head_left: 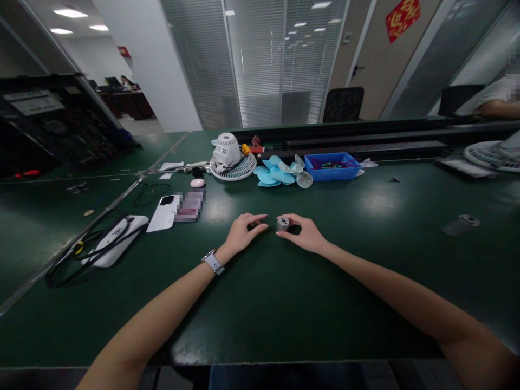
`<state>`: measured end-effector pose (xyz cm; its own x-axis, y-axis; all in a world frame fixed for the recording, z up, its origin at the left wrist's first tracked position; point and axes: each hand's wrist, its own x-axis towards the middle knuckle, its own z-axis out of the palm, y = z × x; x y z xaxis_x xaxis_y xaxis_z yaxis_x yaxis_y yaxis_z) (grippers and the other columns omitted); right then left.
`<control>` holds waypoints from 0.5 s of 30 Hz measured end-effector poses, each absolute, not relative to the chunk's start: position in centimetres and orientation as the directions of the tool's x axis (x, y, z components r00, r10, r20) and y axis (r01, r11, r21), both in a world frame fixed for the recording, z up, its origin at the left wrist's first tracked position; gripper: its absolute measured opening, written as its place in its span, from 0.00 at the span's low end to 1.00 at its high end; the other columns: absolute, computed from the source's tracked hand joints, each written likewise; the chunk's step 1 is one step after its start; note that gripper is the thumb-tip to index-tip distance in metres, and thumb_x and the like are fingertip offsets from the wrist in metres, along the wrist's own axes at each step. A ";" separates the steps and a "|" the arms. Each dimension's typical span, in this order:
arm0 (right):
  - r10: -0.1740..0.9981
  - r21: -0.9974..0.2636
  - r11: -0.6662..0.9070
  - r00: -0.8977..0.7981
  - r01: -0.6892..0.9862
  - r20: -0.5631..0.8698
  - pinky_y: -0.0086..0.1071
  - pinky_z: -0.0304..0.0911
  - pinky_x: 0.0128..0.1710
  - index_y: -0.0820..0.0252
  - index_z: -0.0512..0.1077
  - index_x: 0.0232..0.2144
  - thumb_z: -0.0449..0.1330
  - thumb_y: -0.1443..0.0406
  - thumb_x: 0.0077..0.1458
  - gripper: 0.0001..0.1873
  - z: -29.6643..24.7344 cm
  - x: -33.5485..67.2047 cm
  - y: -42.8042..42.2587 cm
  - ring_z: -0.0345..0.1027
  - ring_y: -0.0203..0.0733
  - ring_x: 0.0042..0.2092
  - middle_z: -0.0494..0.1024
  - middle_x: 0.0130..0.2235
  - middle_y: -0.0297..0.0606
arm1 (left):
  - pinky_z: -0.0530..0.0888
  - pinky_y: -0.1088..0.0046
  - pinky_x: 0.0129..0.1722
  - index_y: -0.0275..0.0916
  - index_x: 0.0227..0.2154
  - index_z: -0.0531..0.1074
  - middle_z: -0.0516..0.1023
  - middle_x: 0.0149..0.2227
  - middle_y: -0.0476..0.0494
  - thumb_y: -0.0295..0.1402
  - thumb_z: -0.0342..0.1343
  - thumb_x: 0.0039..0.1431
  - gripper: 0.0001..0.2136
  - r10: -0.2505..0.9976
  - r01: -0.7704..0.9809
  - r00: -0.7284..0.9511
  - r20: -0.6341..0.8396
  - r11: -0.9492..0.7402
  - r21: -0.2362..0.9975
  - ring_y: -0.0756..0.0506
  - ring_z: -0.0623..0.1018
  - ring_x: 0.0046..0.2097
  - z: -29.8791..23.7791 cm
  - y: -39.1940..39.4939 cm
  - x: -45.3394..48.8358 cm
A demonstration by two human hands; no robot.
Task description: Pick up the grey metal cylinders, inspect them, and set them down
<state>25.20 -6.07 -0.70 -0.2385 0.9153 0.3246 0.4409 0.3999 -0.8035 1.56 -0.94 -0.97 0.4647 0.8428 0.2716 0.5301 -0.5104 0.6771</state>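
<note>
Between the thumb and fingers of my right hand (pixel 304 233) is a small grey metal cylinder (pixel 283 223), upright at the middle of the green table (pixel 260 303). It looks like a small motor, with a round top face showing dark holes. My left hand (pixel 245 232) rests just left of it, thumb and fingers apart, holding nothing and not touching the cylinder. A watch with a light strap (pixel 213 262) is on my left wrist. A second grey cylinder (pixel 461 224) stands far to the right, away from both hands.
A white fan body (pixel 226 151), blue fan blades (pixel 272 172) and a blue bin (pixel 333 169) with wires sit along the back. On the left lie a white phone (pixel 163 214) and a white power bank-like box (pixel 117 244) with black cable. Someone's arm (pixel 498 108) shows far right.
</note>
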 end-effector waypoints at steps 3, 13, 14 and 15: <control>0.916 -0.810 0.360 -0.010 0.464 0.401 0.42 0.68 0.49 0.57 0.73 0.49 0.66 0.54 0.51 0.25 -0.9 28.6 -4.6 0.74 0.45 0.46 0.78 0.47 0.41 | 0.70 0.70 0.38 0.41 0.47 0.77 0.77 0.35 0.45 0.50 0.44 0.65 0.23 0.913 0.421 0.321 0.253 -0.377 0.825 0.46 0.74 0.36 -0.8 -1.2 1.5; 0.563 -0.769 -0.252 0.735 0.588 0.377 0.44 0.68 0.44 0.63 0.73 0.43 0.66 0.56 0.45 0.23 -3.3 47.0 -0.7 0.74 0.50 0.38 0.79 0.37 0.46 | 0.67 0.74 0.28 0.36 0.32 0.75 0.71 0.24 0.48 0.56 0.39 0.64 0.29 0.959 0.208 0.106 0.264 -0.280 0.937 0.50 0.70 0.26 -1.5 -0.6 1.3; 0.553 -0.779 -0.255 0.747 0.573 0.368 0.43 0.68 0.44 0.62 0.72 0.42 0.67 0.57 0.45 0.23 -3.7 47.3 -0.6 0.74 0.50 0.38 0.79 0.37 0.46 | 0.67 0.74 0.28 0.36 0.32 0.75 0.71 0.24 0.48 0.56 0.39 0.64 0.29 0.959 0.196 0.099 0.265 -0.280 0.940 0.51 0.70 0.25 -1.6 -0.6 1.3; 0.553 -0.785 -0.250 0.749 0.566 0.364 0.43 0.68 0.44 0.62 0.71 0.43 0.67 0.57 0.44 0.23 -3.9 47.3 -0.4 0.74 0.49 0.38 0.78 0.37 0.46 | 0.67 0.74 0.28 0.36 0.32 0.75 0.71 0.23 0.48 0.56 0.38 0.64 0.30 0.960 0.186 0.094 0.266 -0.279 0.942 0.51 0.70 0.25 -1.7 -0.5 1.3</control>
<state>47.32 -0.43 -3.95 0.7493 0.5531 0.3642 0.5662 -0.2499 -0.7854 1.27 -0.49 -1.70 0.0937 0.9595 0.2655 0.1864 -0.2789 0.9420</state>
